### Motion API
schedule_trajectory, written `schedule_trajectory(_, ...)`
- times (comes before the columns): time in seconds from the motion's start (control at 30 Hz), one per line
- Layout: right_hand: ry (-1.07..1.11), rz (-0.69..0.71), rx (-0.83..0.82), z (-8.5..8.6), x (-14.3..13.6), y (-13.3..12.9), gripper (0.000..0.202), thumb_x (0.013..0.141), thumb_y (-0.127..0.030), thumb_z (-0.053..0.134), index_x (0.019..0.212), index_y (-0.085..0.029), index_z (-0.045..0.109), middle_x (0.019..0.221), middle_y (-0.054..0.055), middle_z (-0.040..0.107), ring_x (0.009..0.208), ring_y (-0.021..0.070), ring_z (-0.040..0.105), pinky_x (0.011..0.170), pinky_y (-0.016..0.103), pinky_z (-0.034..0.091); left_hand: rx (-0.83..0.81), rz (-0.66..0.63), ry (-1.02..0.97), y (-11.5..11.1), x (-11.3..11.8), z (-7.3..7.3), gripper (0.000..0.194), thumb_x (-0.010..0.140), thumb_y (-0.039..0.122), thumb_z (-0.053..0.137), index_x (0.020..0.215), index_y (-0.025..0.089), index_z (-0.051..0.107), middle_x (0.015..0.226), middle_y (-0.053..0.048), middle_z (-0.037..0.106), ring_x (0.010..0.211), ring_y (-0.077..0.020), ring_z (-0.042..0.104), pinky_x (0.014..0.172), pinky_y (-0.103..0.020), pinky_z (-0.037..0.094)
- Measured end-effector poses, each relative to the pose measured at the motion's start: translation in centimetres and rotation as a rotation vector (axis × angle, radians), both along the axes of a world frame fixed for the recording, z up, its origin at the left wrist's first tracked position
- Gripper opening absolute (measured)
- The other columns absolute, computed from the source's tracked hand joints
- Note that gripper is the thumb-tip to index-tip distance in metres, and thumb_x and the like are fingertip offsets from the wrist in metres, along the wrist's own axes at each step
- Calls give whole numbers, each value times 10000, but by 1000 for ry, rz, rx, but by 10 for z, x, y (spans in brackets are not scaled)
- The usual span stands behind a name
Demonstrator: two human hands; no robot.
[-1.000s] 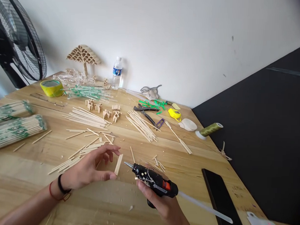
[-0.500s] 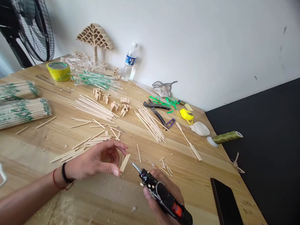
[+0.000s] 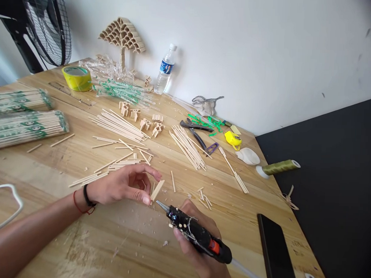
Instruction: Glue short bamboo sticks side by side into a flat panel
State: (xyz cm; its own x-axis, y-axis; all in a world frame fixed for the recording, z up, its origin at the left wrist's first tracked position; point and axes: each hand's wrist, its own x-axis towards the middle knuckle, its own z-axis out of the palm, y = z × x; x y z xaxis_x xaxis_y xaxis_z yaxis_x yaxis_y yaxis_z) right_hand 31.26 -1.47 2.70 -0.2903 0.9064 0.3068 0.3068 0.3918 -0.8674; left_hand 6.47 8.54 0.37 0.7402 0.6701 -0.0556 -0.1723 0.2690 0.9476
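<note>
Right hand [image 3: 204,253]: fingers wrapped tight around a black glue gun [image 3: 197,235], metal nozzle aimed at the stick piece. Left hand [image 3: 123,188]: thumb and forefinger pinching a short flat piece of joined pale sticks [image 3: 157,190], one end resting on the wooden table [image 3: 50,170], other fingers loosely curled. Black phone [image 3: 274,251]: flat, near right edge. Loose thin sticks [image 3: 119,128], pale and straight, scattered mid-table. Pliers [image 3: 193,129], dark handles. Green thread spool [image 3: 278,167]. Yellow tape roll [image 3: 76,77]. Plastic water bottle [image 3: 165,69], upright at wall.
</note>
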Motion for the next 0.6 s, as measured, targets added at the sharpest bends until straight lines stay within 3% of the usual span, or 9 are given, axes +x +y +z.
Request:
schedule_trajectory(0.3, 45, 40, -49, -6, 0, -1, 175, 923, -165, 653, 813, -239, 538, 716, -40, 503, 626, 147, 505, 578, 279, 374, 8, -20, -7, 2, 1, 1, 578, 776, 401, 933, 1239, 168, 677, 830, -4, 719, 764, -137, 652, 704, -242, 484)
schedule_trajectory(0.6, 15, -10, -78, -7, 3, -4, 231, 917, -180, 662, 762, -236, 500, 699, -43, 464, 595, 149, 478, 566, 294, 363, 23, -41, 0, 3, -1, -2, 555, 774, 375, 935, 1237, 184, 694, 906, -26, 709, 806, -149, 663, 732, -261, 514)
